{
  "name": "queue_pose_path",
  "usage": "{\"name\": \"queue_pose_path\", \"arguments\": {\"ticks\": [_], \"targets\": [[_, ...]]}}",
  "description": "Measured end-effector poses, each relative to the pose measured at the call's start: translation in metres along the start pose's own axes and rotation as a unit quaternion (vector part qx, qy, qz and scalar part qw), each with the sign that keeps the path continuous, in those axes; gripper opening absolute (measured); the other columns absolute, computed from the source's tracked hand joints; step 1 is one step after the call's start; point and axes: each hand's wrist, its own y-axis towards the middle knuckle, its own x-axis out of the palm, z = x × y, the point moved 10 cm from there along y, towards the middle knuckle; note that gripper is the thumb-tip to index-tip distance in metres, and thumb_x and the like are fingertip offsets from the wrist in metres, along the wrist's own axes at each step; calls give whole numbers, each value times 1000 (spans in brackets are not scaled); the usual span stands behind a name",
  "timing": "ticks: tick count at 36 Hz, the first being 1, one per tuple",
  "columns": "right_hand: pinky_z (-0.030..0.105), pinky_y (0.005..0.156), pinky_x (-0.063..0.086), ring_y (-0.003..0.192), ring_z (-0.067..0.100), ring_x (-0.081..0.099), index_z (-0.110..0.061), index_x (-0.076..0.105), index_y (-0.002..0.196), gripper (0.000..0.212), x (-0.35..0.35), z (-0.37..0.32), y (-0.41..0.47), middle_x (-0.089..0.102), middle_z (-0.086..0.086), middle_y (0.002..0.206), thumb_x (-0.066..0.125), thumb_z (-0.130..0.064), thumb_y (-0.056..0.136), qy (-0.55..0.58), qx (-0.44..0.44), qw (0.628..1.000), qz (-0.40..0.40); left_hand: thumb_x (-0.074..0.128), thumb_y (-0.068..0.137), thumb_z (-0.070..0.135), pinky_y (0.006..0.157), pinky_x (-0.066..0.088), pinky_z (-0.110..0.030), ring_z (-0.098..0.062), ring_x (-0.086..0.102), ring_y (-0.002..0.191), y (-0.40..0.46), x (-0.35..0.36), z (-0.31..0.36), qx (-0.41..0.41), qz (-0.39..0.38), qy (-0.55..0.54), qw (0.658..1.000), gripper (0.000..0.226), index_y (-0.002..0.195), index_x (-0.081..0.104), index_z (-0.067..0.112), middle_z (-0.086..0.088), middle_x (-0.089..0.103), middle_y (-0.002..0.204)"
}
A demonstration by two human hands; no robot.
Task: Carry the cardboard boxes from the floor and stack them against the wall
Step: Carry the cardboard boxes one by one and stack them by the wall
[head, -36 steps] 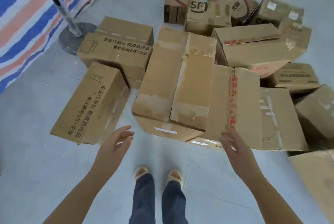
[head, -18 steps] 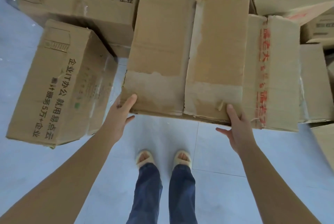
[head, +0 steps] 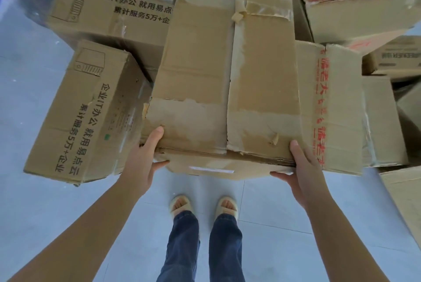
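Note:
A large worn cardboard box (head: pixel 227 72) with torn tape on its top flaps fills the middle of the view, its near end raised off the floor. My left hand (head: pixel 142 158) grips its near left corner, thumb on top and fingers underneath. My right hand (head: pixel 300 167) grips its near right corner the same way. Another box (head: pixel 335 108) with red printed tape lies against its right side. A box with black print (head: pixel 84 113) lies on the floor at the left, beside my left hand.
More cardboard boxes crowd the back: one with black print (head: pixel 109 8) at back left, one with red tape (head: pixel 355 3) at back right, smaller ones (head: pixel 396 58) at the right edge. The pale tiled floor (head: pixel 34 202) shows around my feet (head: pixel 205 206).
My hands reached the box's near corners and closed on them, thumbs over the top edge. The near end of the box has come up, showing its front face.

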Motion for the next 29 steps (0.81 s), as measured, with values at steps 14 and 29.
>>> {"name": "queue_pose_path", "arguments": {"ticks": [14, 29], "targets": [[58, 86, 51, 90, 23, 61, -30, 62, 106, 16, -51, -26, -108, 66, 0, 103, 48, -26, 99, -51, -1, 996, -71, 60, 92, 27, 87, 52, -49, -8, 58, 97, -157, -20, -2, 34, 49, -23, 998, 12, 98, 55, 36, 11, 61, 103], [55, 76, 52, 79, 27, 61, -23, 64, 104, 16, -153, -85, -163, 65, 7, 102, 53, -32, 97, -157, -91, 950, -252, 57, 92, 39, 93, 50, -54, -19, 58, 110, -373, 18, -104, 84, 158, -133, 975, 37, 125, 53, 22, 5, 61, 116]]}}
